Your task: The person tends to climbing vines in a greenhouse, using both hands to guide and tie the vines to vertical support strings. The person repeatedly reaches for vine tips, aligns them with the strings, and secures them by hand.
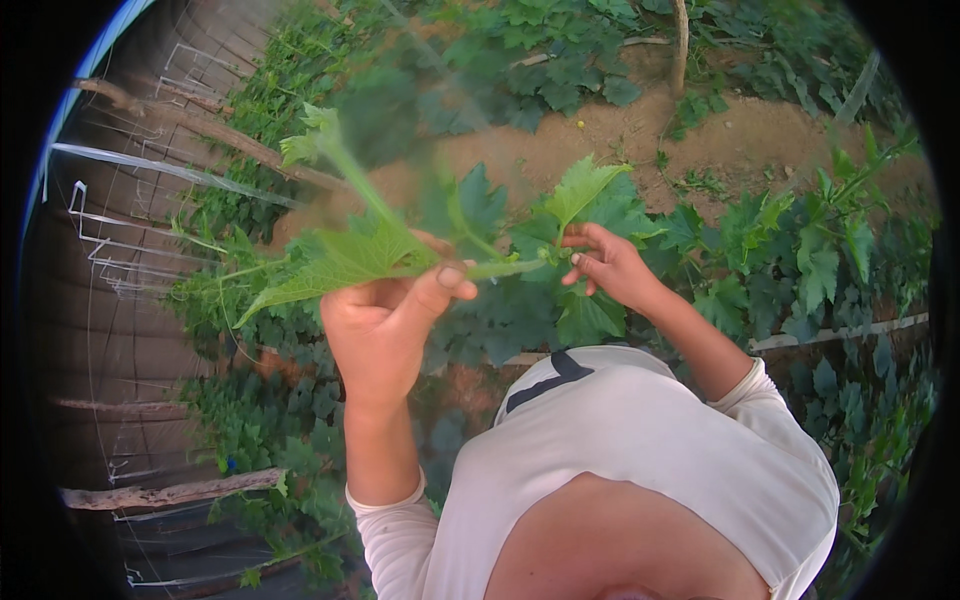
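Observation:
A green vine stem (510,268), likely of a cucurbit, runs sideways between my two hands. My left hand (390,322) grips it with thumb and fingers. Beside that grip a broad, lobed leaf (337,262) spreads to the left, and a thick hairy leaf stalk (360,180) rises up and left. At the stem's other end my right hand (615,270) has its fingertips around the shoot, by a cluster of small buds (555,255). A young pale leaf (585,187) stands up just above those fingers. The exact contact of the right fingertips is hard to make out.
Rows of leafy vines (480,52) grow across bare brown soil (622,142). A wooden post (680,52) stands at the back. On the left, wooden poles (217,131), a translucent strip (172,172) and bent white wires (112,217) hang near dark sheeting (52,322).

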Motion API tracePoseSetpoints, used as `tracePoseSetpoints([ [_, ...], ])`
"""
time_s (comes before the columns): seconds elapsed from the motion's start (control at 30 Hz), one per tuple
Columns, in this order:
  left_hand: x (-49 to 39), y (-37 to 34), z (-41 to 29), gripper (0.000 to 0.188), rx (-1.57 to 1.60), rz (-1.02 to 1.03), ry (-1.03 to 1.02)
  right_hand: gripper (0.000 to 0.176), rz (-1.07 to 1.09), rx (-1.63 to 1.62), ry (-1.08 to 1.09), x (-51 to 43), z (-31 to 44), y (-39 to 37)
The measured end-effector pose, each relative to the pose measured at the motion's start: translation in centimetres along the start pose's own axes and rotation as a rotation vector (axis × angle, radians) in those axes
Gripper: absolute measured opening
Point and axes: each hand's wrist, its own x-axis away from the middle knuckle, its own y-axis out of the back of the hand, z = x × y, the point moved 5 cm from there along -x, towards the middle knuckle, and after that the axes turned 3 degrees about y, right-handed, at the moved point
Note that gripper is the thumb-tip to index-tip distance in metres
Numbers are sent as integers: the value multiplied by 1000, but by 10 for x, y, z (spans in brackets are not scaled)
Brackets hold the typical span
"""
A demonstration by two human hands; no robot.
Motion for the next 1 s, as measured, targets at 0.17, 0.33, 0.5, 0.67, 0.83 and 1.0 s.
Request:
tracePoseSetpoints([
  [0.17, 2, 4, 1, 19, 98, 54, -52, 41, 293, -161, -250, -19, 2, -11],
  [0.33, 7, 13, 5, 19, 131, 10, -32, 40, 393, -62, -337, -27, -15, -11],
  [0.5, 13, 21, 7, 19, 158, -16, -49, 33, 434, -111, -302, -37, -21, -15],
  [0.67, 19, 31, 7, 19, 187, -45, -51, 31, 499, -70, -387, -38, -31, -17],
  [0.83, 23, 27, 5, 17, 185, -47, -26, 23, 300, -97, -484, -41, -40, -12],
  [1.0, 11, 10, 2, 16, 127, -47, -43, 18, -11, -281, -415, -61, -29, 3],
])
